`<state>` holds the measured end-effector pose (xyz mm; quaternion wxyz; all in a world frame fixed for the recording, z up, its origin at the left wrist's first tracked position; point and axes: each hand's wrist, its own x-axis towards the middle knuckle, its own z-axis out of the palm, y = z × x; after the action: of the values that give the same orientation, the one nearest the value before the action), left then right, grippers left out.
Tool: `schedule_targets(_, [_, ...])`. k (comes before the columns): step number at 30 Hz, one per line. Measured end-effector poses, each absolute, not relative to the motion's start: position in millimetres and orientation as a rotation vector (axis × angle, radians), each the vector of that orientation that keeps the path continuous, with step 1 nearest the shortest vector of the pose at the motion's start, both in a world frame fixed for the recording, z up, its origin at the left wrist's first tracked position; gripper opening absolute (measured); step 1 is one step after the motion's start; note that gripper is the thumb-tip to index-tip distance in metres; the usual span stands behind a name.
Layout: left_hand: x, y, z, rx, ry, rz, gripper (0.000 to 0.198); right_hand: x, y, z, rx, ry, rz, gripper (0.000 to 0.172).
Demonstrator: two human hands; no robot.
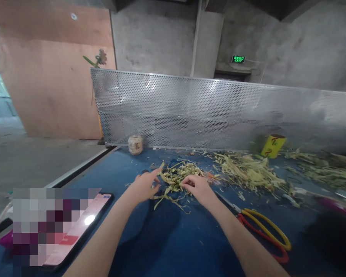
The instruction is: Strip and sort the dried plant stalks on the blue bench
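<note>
A small heap of dried, yellow-green plant pieces (pixel 184 171) lies on the blue tabletop in front of me. My left hand (pixel 145 187) is at the left side of the heap, fingers apart, with a pale leaf-like strip (pixel 162 167) by its fingertips. My right hand (pixel 198 187) reaches to the heap's near right side. Its thumb and forefinger are pinched together at the plant bits; whatever is between them is too small to make out. A few loose stems (pixel 173 200) trail toward me between the hands.
Scissors with yellow and red handles (pixel 265 231) lie beside my right forearm. A phone (pixel 88 221) rests at the left. Larger dried-plant piles (pixel 248 171) spread to the right, near a yellow can (pixel 273 146). A whitish roll (pixel 135 145) stands before the perforated metal screen (pixel 173 104).
</note>
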<state>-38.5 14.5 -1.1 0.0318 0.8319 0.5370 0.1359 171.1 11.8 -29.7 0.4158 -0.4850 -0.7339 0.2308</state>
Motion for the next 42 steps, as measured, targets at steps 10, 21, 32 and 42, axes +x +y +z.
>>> schedule_targets(10, [-8.1, 5.6, -18.8, 2.673, 1.402, 0.423, 0.059, 166.9, 6.1, -23.9, -1.113, -1.730, 0.973, 0.011])
schedule_targets(21, [14.0, -10.5, -27.0, 2.396, 1.399, 0.764, 0.068, 165.7, 0.6, -23.3, -1.018, -1.811, 1.068, 0.015])
schedule_targets(32, [14.3, -18.1, -19.9, 1.807, 0.725, 1.041, 0.081, 174.2, -0.9, -11.1, -1.028, -1.623, 0.963, 0.026])
schedule_targets(42, [18.0, -9.5, -20.6, 1.463, 0.653, 1.139, 0.073, 172.4, -1.4, -9.1, -0.967, -1.560, 0.981, 0.026])
